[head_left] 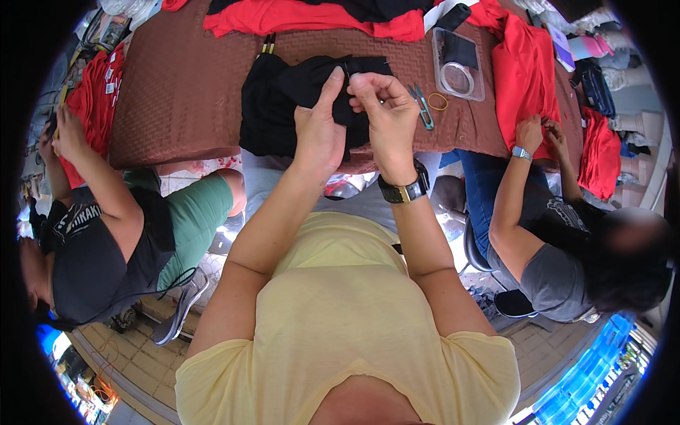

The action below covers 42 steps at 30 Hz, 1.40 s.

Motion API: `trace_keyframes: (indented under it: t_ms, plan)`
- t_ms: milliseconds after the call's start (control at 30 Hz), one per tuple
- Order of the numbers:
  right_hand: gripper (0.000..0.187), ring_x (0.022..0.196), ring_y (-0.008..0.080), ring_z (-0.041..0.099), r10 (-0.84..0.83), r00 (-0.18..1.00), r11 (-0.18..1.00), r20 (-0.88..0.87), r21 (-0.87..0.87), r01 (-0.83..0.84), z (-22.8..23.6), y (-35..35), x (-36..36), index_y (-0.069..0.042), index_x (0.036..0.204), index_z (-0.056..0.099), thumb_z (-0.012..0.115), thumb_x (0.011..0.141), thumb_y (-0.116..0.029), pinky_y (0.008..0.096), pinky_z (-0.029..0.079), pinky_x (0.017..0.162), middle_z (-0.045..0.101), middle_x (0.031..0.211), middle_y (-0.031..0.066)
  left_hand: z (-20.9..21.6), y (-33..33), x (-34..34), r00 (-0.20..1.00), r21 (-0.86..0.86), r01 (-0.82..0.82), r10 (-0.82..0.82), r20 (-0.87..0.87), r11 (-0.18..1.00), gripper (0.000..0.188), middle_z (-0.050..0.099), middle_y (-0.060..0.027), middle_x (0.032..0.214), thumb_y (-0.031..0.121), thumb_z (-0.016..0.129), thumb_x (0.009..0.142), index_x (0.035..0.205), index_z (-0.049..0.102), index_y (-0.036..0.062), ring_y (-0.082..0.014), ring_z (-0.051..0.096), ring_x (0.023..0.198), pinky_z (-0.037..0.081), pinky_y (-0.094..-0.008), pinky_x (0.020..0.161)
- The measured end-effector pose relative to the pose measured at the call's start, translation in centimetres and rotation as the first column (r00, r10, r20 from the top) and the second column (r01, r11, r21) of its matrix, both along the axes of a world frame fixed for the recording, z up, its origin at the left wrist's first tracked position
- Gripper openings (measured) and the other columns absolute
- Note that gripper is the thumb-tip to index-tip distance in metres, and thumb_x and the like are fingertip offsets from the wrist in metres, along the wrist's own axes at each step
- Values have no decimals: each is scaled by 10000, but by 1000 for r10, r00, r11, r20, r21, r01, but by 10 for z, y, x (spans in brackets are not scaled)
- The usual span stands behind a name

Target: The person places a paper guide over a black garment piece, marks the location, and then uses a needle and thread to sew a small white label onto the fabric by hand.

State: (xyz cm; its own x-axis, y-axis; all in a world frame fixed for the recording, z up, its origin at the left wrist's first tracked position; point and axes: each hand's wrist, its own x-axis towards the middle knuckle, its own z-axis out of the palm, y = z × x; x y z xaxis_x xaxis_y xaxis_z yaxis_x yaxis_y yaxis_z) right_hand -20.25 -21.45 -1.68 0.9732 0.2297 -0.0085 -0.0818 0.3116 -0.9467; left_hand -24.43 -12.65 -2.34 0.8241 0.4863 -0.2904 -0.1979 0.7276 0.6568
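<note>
A black cloth garment point(273, 113) lies bunched at the table's near edge. My left hand point(320, 134) grips it, thumb on top and pointing away, the other fingers mostly hidden. Close beside that thumb, at the cloth's upper part, my right hand point(388, 110) is closed in a pinch, fingers curled. Whatever sits between its fingertips is too small to make out. Just right of my right hand lie teal thread snips point(423, 110) and a yellow rubber band point(438, 102).
The table has a brown textured cover point(177, 85). A clear plastic box point(479, 91) holds a white ring-shaped roll point(457, 78) and a black item. Red cloth point(304, 18) lies along the back. Co-workers sit left point(106, 248) and right point(542, 262), the right one's hands at red fabric point(524, 78).
</note>
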Motion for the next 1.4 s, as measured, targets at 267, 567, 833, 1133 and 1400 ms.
trace_keyframes:
  t_ms: [267, 567, 833, 1133, 1400]
  plan:
    - [145, 808, 109, 616, 29, 921, 955, 389, -281, 89, -2, -12, 11, 0, 1061, 695, 722, 934, -64, 264, 501, 733, 651, 934, 44, 7, 10, 0, 996, 33, 83, -84, 29, 996, 200, 698, -47, 1140, 157, 680, 1000, 1165, 665, 46, -137, 668, 1065, 550, -315, 943]
    - [95, 760, 117, 624, 166, 926, 943, 339, -329, -48, 5, -12, 17, 13, 979, 701, 710, 931, -68, 274, 498, 708, 670, 859, 48, -6, 12, -2, 995, 75, 97, -98, 12, 992, 184, 703, -41, 1127, 121, 685, 986, 1151, 678, 40, -136, 673, 1055, 541, -312, 961]
    - [163, 812, 73, 606, 326, 935, 929, 139, -230, -290, 7, -33, 35, -4, 1020, 678, 686, 982, -163, 254, 492, 773, 675, 866, 5, 2, 12, -2, 994, 116, 109, -111, 6, 987, 197, 709, -52, 1113, 83, 705, 959, 1147, 682, 29, -142, 682, 1044, 558, -308, 928]
    - [243, 842, 55, 587, 541, 835, 800, -97, -245, -547, 23, -47, 43, -38, 1027, 681, 642, 1030, -278, 237, 474, 790, 655, 856, -18, 4, 11, -2, 994, 84, 98, -101, 32, 992, 190, 713, -45, 1020, 36, 768, 898, 1069, 686, 33, -122, 694, 917, 562, -282, 839]
    - [313, 775, 47, 515, 548, 832, 800, -90, -237, -552, 15, -44, 39, -76, 930, 702, 606, 1047, -349, 217, 433, 757, 590, 821, -74, 1, 7, -2, 997, 117, 66, -70, 36, 991, 192, 717, -56, 1023, 32, 772, 893, 1061, 681, 20, -134, 703, 919, 576, -288, 824]
